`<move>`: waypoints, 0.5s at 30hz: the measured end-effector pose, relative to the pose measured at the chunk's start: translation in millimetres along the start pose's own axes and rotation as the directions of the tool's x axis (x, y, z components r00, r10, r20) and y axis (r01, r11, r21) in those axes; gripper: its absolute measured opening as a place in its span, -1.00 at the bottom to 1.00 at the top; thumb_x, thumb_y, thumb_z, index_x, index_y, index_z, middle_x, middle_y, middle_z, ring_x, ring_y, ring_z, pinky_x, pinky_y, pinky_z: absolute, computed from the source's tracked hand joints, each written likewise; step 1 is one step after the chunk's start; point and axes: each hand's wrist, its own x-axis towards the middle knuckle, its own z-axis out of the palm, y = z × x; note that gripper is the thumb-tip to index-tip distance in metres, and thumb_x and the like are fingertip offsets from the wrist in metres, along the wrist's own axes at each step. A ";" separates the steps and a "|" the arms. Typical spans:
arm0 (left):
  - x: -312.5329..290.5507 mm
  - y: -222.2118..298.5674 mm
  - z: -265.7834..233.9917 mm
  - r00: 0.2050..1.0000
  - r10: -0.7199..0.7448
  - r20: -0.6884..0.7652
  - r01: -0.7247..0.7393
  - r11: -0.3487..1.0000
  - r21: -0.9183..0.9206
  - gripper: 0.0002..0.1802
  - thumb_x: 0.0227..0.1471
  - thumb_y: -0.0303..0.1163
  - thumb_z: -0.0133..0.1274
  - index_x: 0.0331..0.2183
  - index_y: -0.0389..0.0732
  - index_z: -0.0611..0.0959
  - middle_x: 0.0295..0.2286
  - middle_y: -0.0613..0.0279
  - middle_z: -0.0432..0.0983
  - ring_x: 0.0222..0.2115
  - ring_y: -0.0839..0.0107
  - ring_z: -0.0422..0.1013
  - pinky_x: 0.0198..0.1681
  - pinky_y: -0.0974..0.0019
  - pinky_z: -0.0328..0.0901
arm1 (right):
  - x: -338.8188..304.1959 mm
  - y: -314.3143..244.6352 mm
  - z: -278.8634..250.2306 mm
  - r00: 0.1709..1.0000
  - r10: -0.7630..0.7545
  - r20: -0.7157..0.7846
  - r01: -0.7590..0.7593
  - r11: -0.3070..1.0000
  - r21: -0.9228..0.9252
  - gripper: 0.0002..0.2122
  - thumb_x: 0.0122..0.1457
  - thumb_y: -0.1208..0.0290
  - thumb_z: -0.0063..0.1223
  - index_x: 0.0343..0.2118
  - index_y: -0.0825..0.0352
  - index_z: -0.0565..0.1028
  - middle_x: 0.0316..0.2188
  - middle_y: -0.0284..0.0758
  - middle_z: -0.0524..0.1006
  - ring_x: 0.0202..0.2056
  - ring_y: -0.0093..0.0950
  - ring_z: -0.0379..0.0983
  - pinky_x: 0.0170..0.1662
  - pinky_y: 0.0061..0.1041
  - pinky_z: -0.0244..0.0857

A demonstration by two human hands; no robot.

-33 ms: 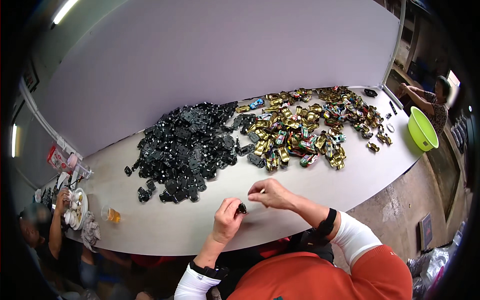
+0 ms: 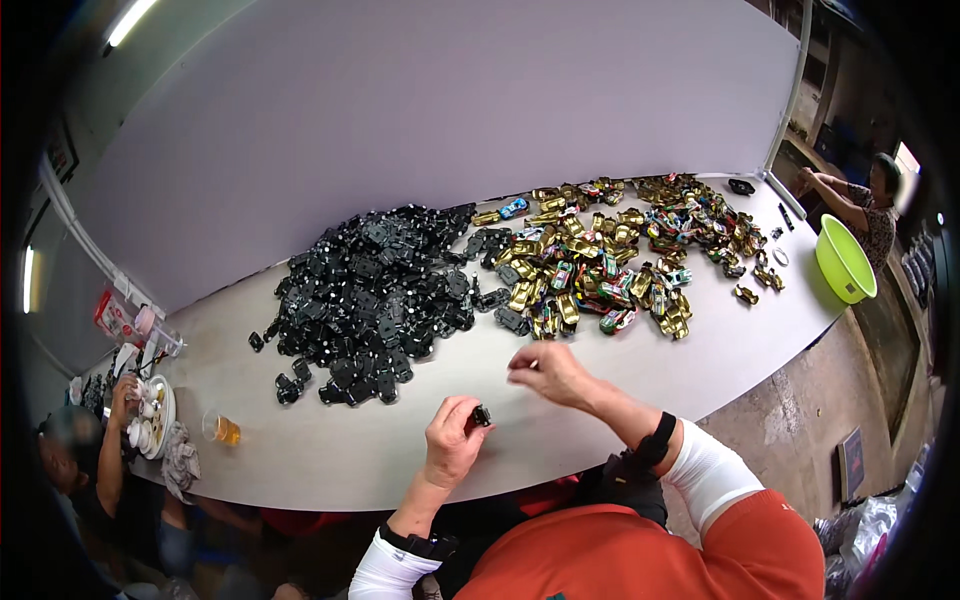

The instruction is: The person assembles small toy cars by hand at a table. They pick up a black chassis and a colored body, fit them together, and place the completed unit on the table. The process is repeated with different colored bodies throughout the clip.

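Over the near side of the table, my left hand point(image 2: 453, 440) pinches a small black toy car base point(image 2: 482, 415) between thumb and fingertips. My right hand point(image 2: 550, 372) hovers to its upper right, apart from it, with fingers curled and pressed together. Whatever those fingertips hold, if anything, is too small to make out. Beyond my left hand lies a big heap of black toy car bases point(image 2: 370, 300). Past my right hand spreads a pile of toy car bodies point(image 2: 590, 260), many gold, others in mixed colours.
A lime-green basin point(image 2: 845, 260) stands at the table's right end. On the left are a cup of amber drink point(image 2: 222, 430), a white tray of cups point(image 2: 165, 440) and a crumpled cloth point(image 2: 181, 462). One person sits far left; another is at the far right.
My right hand has moved slightly up and to the right, away from my left hand. My left hand stays nearly in place with the toy car base.
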 end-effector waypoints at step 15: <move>-14.6 -2.9 -15.4 0.798 -0.408 0.443 0.393 -0.204 -0.897 -0.60 -0.03 -0.39 0.08 -0.10 -0.22 0.45 -0.31 0.06 0.48 -0.42 0.44 0.43 -0.51 0.48 0.32 | 18.7 24.9 -20.7 0.946 0.255 -0.202 -0.322 0.822 -0.470 -0.88 -0.08 0.38 0.05 -0.52 0.32 0.52 -0.55 -0.08 0.50 -0.42 -0.11 0.45 -0.33 -0.24 0.33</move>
